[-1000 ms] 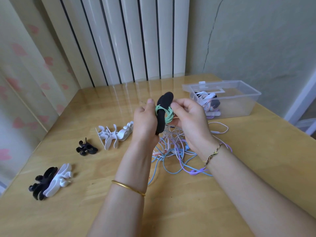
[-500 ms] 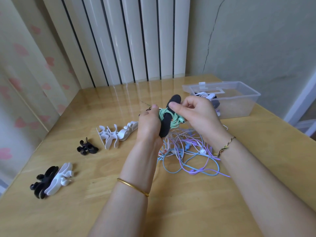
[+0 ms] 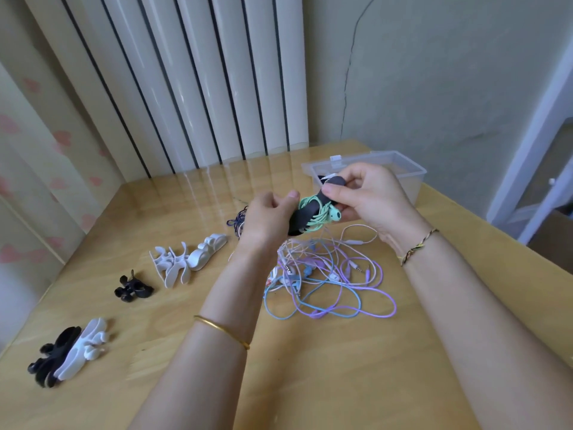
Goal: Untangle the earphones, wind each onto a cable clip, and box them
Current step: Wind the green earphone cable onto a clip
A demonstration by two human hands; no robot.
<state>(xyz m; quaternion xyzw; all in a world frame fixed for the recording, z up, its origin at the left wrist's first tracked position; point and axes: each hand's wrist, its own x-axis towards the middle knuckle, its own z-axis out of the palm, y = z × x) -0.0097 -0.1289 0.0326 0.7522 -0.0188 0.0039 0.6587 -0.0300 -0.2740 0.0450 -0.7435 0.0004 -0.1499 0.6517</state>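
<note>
Holding a wound clip over the table

I see both hands raised above the wooden table (image 3: 310, 383) with one black cable clip (image 3: 302, 217) between them. The left hand (image 3: 269, 218) has its fingers curled round the clip's lower end, thumb up beside it. The right hand (image 3: 369, 197) pinches the upper end between thumb and fingers. A mint-green earphone (image 3: 321, 209) is coiled around the clip's middle, one earbud sticking out on the right side of the coil.

Just behind the right hand stands the clear plastic box (image 3: 414, 178), lid off. I cannot tell what is inside it. On the table below the hands lies the tangle of earphones (image 3: 328, 283), pink, purple, blue and white cables looped together. A dark blue cable (image 3: 237, 220) shows just left of the left hand.

Spare clips lie to the left: a white cluster (image 3: 186, 262), a small black clip (image 3: 133, 288), and a black-and-white pair (image 3: 68, 352) near the table's edge.
</note>
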